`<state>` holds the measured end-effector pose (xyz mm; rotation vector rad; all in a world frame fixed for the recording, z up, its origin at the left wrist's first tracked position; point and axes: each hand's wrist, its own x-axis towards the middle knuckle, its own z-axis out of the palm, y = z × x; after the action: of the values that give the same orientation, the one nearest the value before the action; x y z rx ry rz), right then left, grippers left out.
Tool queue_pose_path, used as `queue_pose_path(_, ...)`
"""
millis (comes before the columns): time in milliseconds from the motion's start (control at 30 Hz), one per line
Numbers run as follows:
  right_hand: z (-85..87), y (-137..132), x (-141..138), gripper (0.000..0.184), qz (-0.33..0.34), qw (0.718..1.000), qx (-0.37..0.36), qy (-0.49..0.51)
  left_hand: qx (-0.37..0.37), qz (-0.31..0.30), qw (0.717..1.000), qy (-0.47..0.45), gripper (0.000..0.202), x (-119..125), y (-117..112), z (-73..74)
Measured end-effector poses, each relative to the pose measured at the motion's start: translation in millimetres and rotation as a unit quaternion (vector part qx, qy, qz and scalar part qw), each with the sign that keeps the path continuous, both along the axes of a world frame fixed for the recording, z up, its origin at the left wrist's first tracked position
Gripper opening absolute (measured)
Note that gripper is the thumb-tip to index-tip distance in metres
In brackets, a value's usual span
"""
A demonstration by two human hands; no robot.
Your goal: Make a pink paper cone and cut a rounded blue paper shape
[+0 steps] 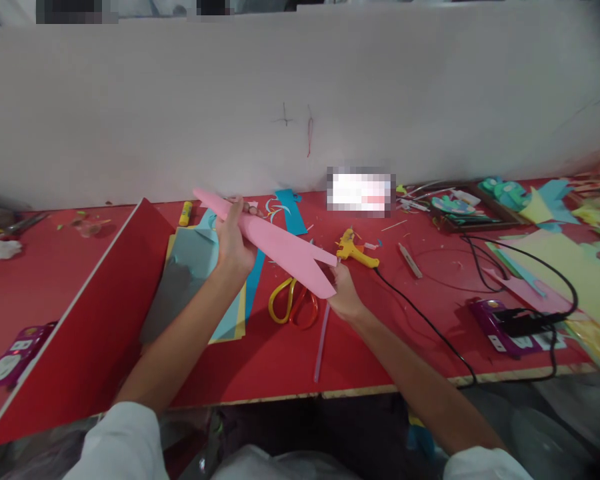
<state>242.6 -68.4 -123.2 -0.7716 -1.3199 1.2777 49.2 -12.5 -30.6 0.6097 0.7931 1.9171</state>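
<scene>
Spanning the space between my hands, above the red table (275, 363), the pink sheet (285, 247) is held with its long axis set obliquely: the narrow end points to the far left, the split end to the near right. My left hand (234, 243) grips the sheet toward its far-left part, thumb on the near side and fingers curled around the far side. My right hand (346, 292) appears to pinch the split end, beside its two points. Neither hand is nearer, since both are in contact; the sheet lies to the right of the left hand and to the left of the right. Below the split end rest the scissors (292, 305), handles toward me. Just beyond my right fingers lies the yellow glue gun (353, 250); on the near side is a thin translucent stick (322, 343). Hidden from view: the scissor blades, under the sheet, and most of my right fingertips, so the exact hold cannot be told. Hard to make out: whether the sheet is single or folded
</scene>
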Motion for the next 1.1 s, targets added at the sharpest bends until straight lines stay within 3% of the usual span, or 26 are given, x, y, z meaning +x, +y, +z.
queue_pose_path(267, -9.4, 2.7, 0.9, 0.053, 0.004, 0.999, 0.048, 0.0, -0.006, -0.027, 0.999, -0.03, 0.037, 8.0, -5.4, -6.3)
queue_pose_path(600, -6.0, 2.6, 3.5, 0.051, -0.008, 0.995, 0.087, -0.055, 0.012, -0.042, 0.998, -0.041, 0.037, 9.2, -9.0, -1.0)
queue_pose_path(733, -11.0, 3.2, 3.6, 0.054, 0.005, 0.996, 0.071, -0.05, 0.0, -0.036, 0.999, -0.031, 0.036, 9.6, -9.4, -0.6)
queue_pose_path(933, -13.3, 2.8, 2.5, 0.043, -0.011, 0.998, 0.056, -0.032, 0.007, -0.039, 0.999, -0.035, 0.037, 9.2, -9.0, -3.0)
queue_pose_path(1100, -7.0, 3.0, 4.9, 0.05, -0.016, 0.994, 0.092, -0.056, 0.019, -0.047, 0.998, -0.039, 0.035, 9.3, -9.3, -3.6)
